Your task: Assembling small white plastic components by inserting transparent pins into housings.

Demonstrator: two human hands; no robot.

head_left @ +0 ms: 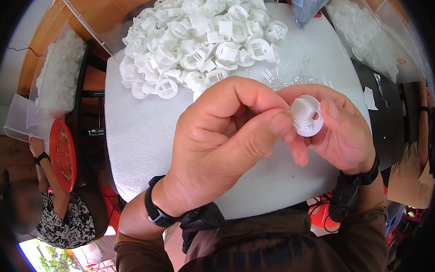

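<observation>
Between the fingers and thumb of my right hand (345, 126) is a round white plastic part (304, 112) with a raised block and a small opening in its disc. My left hand (222, 131) is closed, its thumb and index finger pinched together at the left edge of that part. Whatever the pinch holds is too small to make out. Just beyond my hands lie several thin, shiny pins (303, 79) on the pale tabletop. A large heap of similar white plastic parts (197, 39) spreads over the far side.
The white foam-like sheet (140, 147) covers the table. A clear bag of white parts (367, 33) stands at the far right, another bag (61, 68) at the left. Near a red round tray (63, 154), another person's hand (36, 146) touches a clear plastic box (19, 117).
</observation>
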